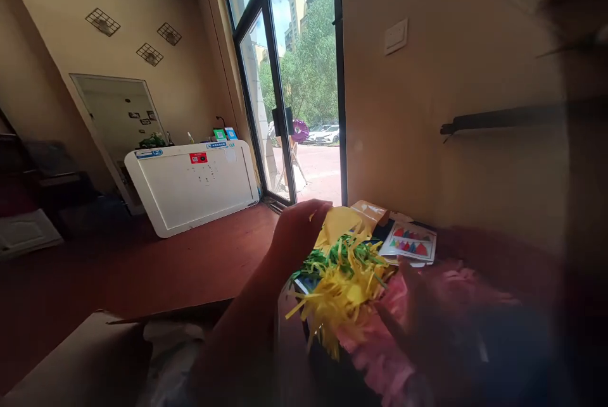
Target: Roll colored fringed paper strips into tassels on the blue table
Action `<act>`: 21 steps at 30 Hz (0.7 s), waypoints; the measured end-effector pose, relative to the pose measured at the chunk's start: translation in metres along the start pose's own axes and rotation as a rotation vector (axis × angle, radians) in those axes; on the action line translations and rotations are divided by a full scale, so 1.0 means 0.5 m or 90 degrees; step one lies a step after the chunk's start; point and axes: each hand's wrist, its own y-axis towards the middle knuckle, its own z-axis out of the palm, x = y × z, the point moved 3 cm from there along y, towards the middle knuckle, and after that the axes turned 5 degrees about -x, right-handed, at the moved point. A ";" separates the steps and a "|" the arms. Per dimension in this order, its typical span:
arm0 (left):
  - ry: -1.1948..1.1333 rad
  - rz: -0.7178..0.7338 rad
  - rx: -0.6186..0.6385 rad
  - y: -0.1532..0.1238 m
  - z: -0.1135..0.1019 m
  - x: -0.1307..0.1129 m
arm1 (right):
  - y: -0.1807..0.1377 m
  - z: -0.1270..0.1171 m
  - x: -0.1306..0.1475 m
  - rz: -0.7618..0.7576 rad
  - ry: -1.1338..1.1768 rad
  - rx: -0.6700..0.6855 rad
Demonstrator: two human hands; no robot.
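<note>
My left hand (297,233) reaches forward with its fingers curled round the top of a bundle of yellow paper fringe (342,293) and green paper fringe (342,255). My right hand (418,312) is dark and blurred at the lower right, lying against pink paper fringe (394,356); its fingers do not show clearly. A card printed with coloured triangles (411,241) lies just behind the bundle, next to a clear plastic wrapper (370,211).
A white board (190,185) leans on the floor against the far wall. Tall glass doors (294,90) stand ahead. A beige wall with a dark shelf (498,119) runs along the right. An open cardboard box (95,363) sits at the lower left.
</note>
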 end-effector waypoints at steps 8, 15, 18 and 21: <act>-0.153 0.020 0.407 -0.175 0.086 -0.165 | 0.052 -0.257 0.080 0.054 -0.066 0.025; -0.153 0.226 0.471 -0.265 0.190 -0.316 | 0.046 -0.420 0.012 0.126 -0.318 0.281; -0.084 0.234 0.545 -0.259 0.295 -0.354 | 0.065 -0.438 -0.054 0.141 -0.323 0.397; -0.027 0.221 0.532 -0.198 0.388 -0.394 | 0.106 -0.439 -0.135 0.190 -0.351 0.562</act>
